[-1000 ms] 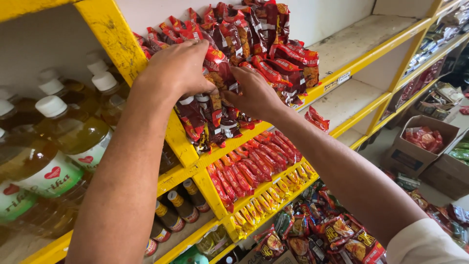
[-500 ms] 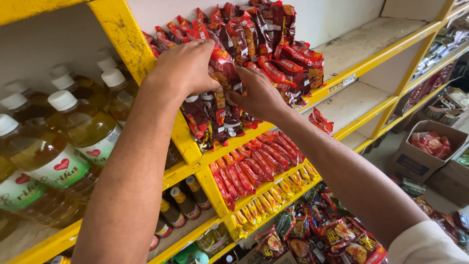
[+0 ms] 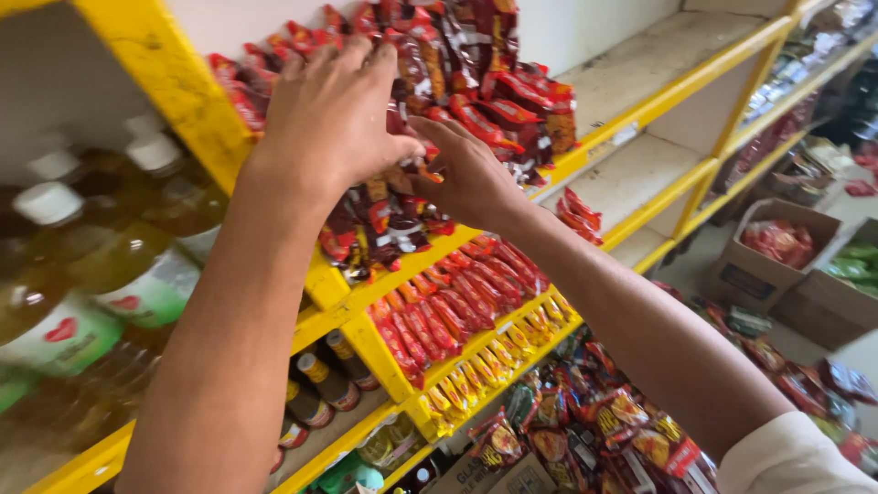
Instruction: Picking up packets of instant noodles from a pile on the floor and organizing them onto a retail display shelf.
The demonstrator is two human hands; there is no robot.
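Hands (image 3: 402, 146) apparently on snack packets (image 3: 476, 73)

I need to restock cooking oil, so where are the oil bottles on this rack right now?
In the head view, the oil bottles stand at far left, in the yellow shelf bay left of the left hand.

Glossy plastic snack packets (image 3: 476, 101); painted yellow shelf (image 3: 658, 96), cardboard box (image 3: 777, 274).

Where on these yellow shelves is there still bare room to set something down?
Bare shelf board lies right of the red packet pile, and another bare board sits below it. Crowded: the pile where both hands, left and right, work, and the oil bottles.
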